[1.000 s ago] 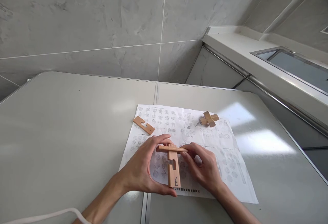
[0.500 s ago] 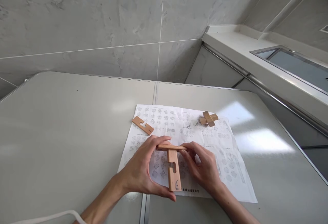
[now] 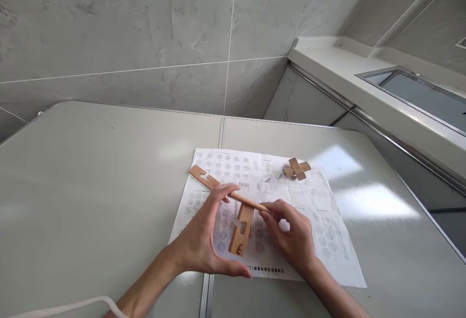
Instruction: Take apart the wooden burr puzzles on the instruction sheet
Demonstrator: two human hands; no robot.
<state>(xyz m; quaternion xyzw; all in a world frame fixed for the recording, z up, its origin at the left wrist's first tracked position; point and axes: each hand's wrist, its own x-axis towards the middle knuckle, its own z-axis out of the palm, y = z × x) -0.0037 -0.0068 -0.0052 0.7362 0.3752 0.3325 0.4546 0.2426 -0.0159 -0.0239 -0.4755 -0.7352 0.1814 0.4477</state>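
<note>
T-shaped light-brown wooden assembly (image 3: 247, 211) is shown in the head view over a white printed paper sheet (image 3: 284, 196), which is spread on the glossy pale-grey bench (image 3: 109, 187). It is formed by a thin bar (image 3: 251, 202), seen edge-on, and a slotted board (image 3: 246, 216). The bar's right end is pinched between the thumb and fingers of the right hand (image 3: 291, 230). The left hand (image 3: 198, 240) is curved around the assembly's left side, its thumb and fingers spread wide apart; whether the bar's other end is touched by them cannot be told. A flat, notched light-brown wooden strip (image 3: 211, 182) is laid across the sheet's left edge, and a cross-shaped brown wooden block (image 3: 298, 169) is set near its far right corner
</note>
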